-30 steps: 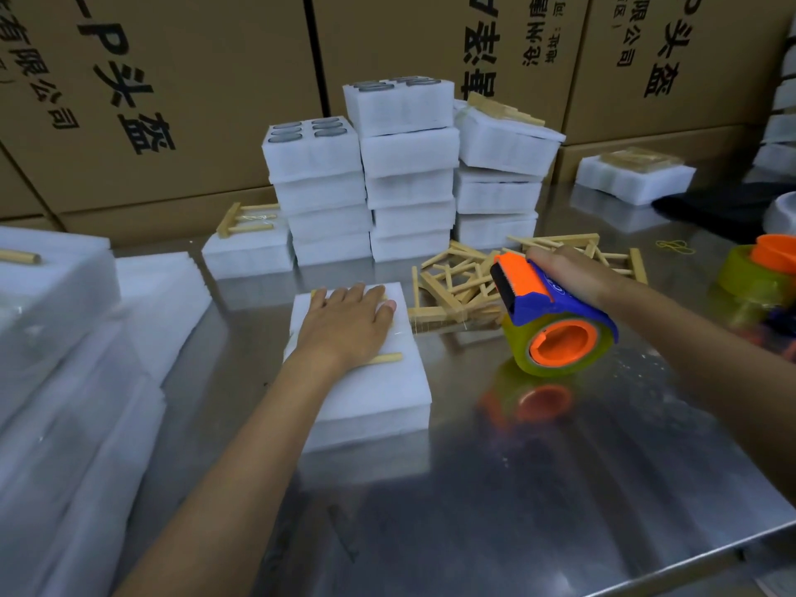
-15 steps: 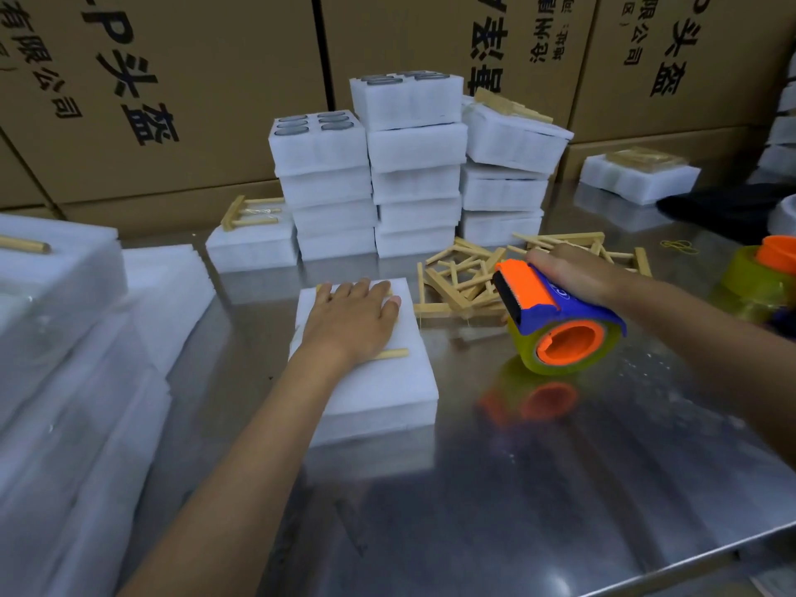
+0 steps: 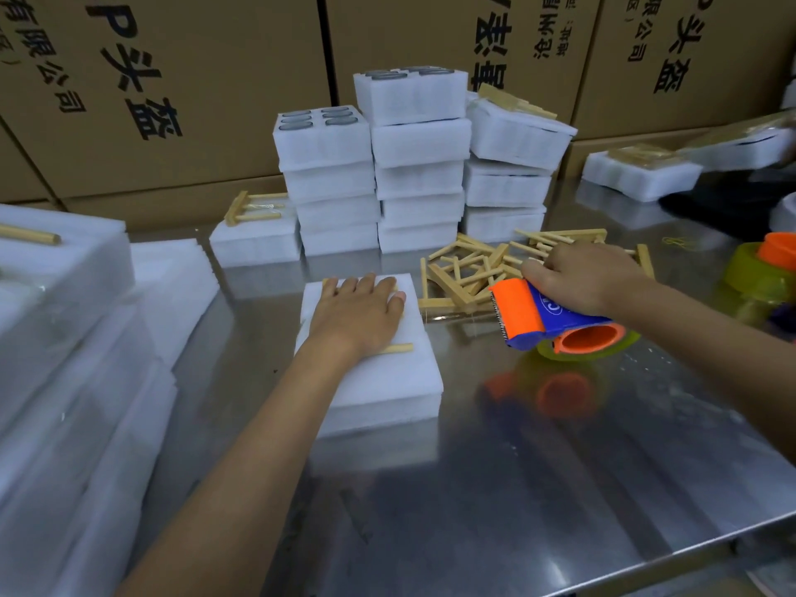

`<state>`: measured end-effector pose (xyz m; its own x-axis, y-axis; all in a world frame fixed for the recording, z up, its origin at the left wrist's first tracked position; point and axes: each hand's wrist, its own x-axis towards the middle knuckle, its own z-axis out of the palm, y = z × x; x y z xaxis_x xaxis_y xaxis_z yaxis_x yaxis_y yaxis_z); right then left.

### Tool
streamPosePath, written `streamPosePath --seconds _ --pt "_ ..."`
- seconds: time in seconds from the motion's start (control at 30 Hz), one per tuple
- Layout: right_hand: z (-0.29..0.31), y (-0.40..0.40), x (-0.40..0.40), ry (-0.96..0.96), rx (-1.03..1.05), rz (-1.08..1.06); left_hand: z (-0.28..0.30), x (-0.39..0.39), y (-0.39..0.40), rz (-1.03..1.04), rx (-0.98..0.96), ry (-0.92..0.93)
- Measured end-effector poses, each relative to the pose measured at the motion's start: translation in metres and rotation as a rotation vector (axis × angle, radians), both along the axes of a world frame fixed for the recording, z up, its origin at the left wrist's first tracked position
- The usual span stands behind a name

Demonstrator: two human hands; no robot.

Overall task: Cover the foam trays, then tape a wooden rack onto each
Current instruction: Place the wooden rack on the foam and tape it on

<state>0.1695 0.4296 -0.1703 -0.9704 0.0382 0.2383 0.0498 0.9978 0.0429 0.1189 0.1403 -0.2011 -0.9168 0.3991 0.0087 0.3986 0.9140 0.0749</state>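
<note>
A covered white foam tray (image 3: 379, 381) lies on the steel table (image 3: 538, 489) in front of me. My left hand (image 3: 357, 314) presses flat on a wooden rack (image 3: 398, 348) that lies on the tray's lid; only the rack's ends show past the hand. My right hand (image 3: 579, 280) grips a blue and orange tape dispenser (image 3: 547, 321) with a yellowish roll, held just above the table to the right of the tray. A pile of loose wooden racks (image 3: 478, 269) lies behind the dispenser.
Stacks of foam trays (image 3: 413, 165) stand at the back against cardboard boxes (image 3: 194, 88). More foam sheets and trays (image 3: 64, 338) are piled on the left. A second tape roll (image 3: 762, 269) sits at the right edge. Another taped tray (image 3: 637, 172) lies far right.
My right hand has tilted the dispenser and lowered it a little toward the table. My left hand stays pressed on the rack.
</note>
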Motion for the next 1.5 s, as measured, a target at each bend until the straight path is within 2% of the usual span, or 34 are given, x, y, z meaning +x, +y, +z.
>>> streamPosePath --seconds 0.33,0.57,0.63,0.73,0.8,0.93,1.07,1.17,1.3,1.5 --pt "-0.001 -0.001 -0.025 -0.154 0.091 -0.012 -0.003 -0.001 -0.001 0.001 0.013 0.017" --pt "-0.003 -0.01 -0.027 -0.156 0.126 0.002 0.001 0.001 0.0 -0.003 -0.005 0.017" --pt "-0.005 -0.018 -0.029 -0.128 0.174 0.002 0.006 0.003 0.003 0.007 -0.06 0.038" --pt "-0.006 -0.03 -0.029 -0.104 0.245 0.003 0.014 0.007 0.009 0.035 -0.278 0.151" --pt "-0.007 -0.036 -0.03 -0.108 0.257 0.002 0.021 0.009 0.017 0.019 -0.322 0.188" --pt "-0.007 -0.038 -0.029 -0.079 0.25 0.0 0.033 0.009 0.06 -0.148 -0.112 0.131" --pt "-0.01 -0.031 -0.028 -0.042 0.192 -0.036 0.013 0.013 0.074 -0.185 -0.014 0.035" --pt "-0.008 -0.024 -0.029 -0.049 0.169 -0.033 0.002 0.008 0.069 -0.215 -0.11 0.027" --pt "-0.004 0.002 -0.023 -0.107 0.022 -0.046 0.003 0.008 0.07 -0.235 -0.168 0.003" --pt "-0.002 0.006 -0.025 -0.234 0.094 -0.003 0.0 0.01 0.068 -0.222 -0.145 0.023"
